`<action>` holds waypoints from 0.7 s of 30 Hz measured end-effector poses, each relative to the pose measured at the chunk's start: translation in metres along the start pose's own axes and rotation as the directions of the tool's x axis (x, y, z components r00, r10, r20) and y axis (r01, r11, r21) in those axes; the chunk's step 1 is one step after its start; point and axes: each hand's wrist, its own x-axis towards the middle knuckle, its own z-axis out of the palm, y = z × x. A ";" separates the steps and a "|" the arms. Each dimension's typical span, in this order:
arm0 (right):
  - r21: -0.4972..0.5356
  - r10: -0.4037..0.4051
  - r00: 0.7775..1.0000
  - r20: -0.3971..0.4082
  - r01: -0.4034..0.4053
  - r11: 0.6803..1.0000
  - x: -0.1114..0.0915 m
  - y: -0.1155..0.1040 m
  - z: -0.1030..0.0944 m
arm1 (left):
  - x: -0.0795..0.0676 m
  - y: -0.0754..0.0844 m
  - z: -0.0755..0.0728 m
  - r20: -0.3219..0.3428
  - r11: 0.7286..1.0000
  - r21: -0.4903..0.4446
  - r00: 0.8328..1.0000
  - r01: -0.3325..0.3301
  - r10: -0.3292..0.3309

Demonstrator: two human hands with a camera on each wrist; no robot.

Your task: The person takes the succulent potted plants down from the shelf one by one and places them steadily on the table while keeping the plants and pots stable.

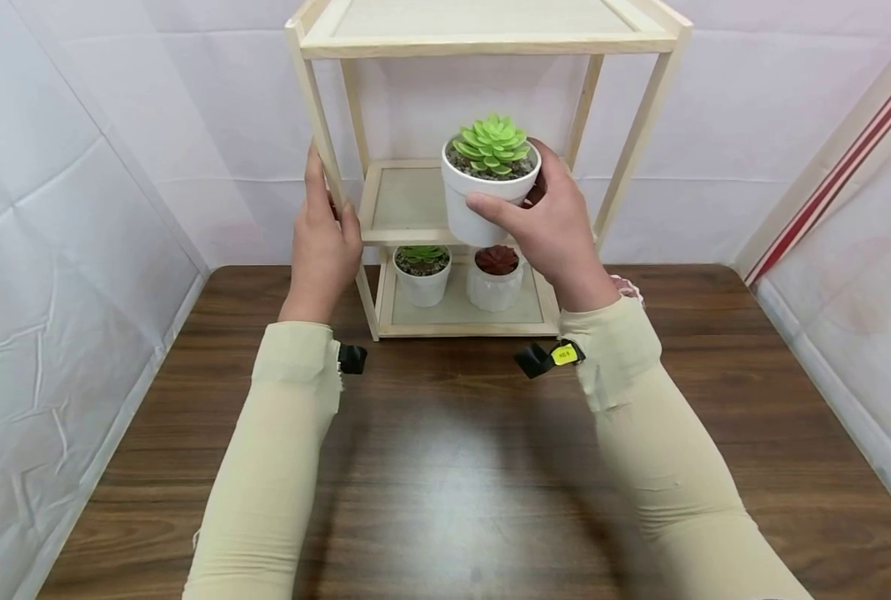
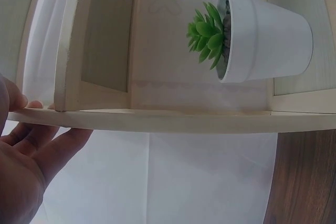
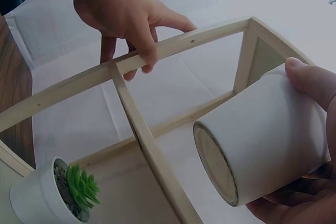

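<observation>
The head view looks forward and down at the pale wooden three-tier shelf (image 1: 490,46); both wrist views, nearer it and tilted, share its left front post (image 2: 184,123).

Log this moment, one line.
left grip: on pale straight wooden rack post | right grip: holds white round pot with green succulent, aloft | bottom wooden shelf: two white-potted succulents
</observation>
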 end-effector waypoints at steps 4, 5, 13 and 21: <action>0.003 0.019 1.000 0.004 -0.019 1.000 -0.005 0.002 -0.004 | 0.000 0.000 0.000 0.000 1.000 -0.005 1.000 -0.003 0.003; -0.001 0.027 1.000 0.004 -0.027 1.000 -0.007 0.003 -0.005 | 0.000 0.000 0.000 0.001 1.000 -0.005 1.000 -0.003 0.003; 0.060 0.006 1.000 0.021 -0.008 0.998 -0.015 0.012 -0.012 | -0.001 0.000 0.000 0.010 1.000 -0.002 1.000 0.006 -0.006; 0.084 -0.003 1.000 0.028 0.000 0.996 -0.022 0.015 -0.018 | -0.001 0.000 -0.001 0.010 1.000 -0.003 1.000 0.013 -0.013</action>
